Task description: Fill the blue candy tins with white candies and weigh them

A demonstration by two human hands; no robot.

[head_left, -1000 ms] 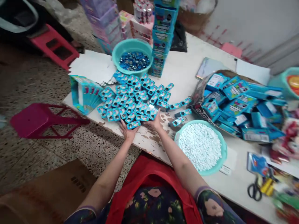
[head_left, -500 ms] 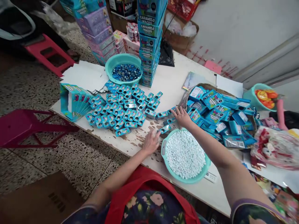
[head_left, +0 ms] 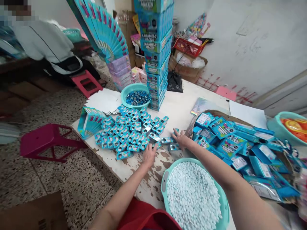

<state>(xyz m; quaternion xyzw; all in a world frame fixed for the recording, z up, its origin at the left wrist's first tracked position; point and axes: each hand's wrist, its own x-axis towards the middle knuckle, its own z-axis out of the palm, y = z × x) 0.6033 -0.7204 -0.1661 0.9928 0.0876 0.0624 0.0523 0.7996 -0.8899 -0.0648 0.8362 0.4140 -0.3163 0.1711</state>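
— Where are your hands right now?

— My left hand (head_left: 149,156) lies flat on the worn white table (head_left: 134,166), fingers spread and holding nothing, its fingertips touching the near edge of the spread of small blue packets (head_left: 130,134). My right hand (head_left: 181,140) reaches out beyond it, fingers loosely open over a few loose packets (head_left: 171,143); I cannot tell whether they grip one.

— What is around them?

— Just right of my right fingers sits a heap of blue boxes (head_left: 235,143). Under my right forearm, nearer to me, is a teal basin of white pellets (head_left: 192,195). Far beyond my left fingers stand a teal bowl of dark blue pieces (head_left: 136,95) and a tall stack of blue cartons (head_left: 155,54).
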